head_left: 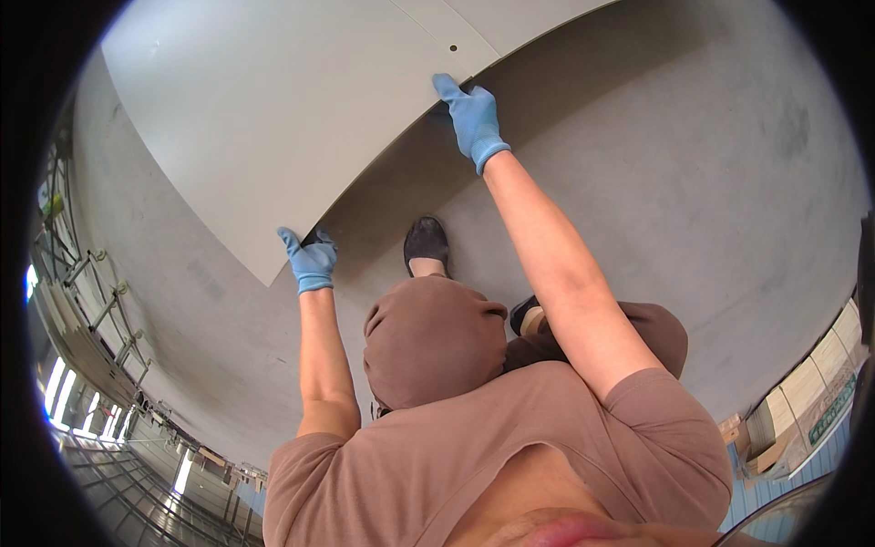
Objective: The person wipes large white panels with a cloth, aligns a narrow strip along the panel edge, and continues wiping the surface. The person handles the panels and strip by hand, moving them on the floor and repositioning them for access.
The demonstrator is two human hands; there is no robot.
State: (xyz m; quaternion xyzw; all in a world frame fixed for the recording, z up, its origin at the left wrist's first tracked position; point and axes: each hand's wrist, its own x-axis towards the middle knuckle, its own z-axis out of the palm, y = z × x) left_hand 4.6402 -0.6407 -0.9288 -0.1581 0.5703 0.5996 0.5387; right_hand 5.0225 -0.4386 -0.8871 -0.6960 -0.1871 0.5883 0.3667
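Observation:
A large, flat, light grey panel (264, 118) fills the upper left, its near edge running slantwise between my hands. My left hand (312, 260), in a blue glove, grips that edge close to the near corner, thumb on top and fingers underneath. Farther along to the right, my right hand (474, 118), gloved the same way, holds the edge with its thumb over the top face. Its other fingers curl below and are partly hidden. Near this hand the panel has a small dark hole and a thin seam.
Beneath the panel lies a grey concrete floor (729, 191), where my dark shoes (427, 244) stand. Metal racks (100, 301) with stacked sheets line the left side. Cardboard boxes (807, 401) sit at the lower right.

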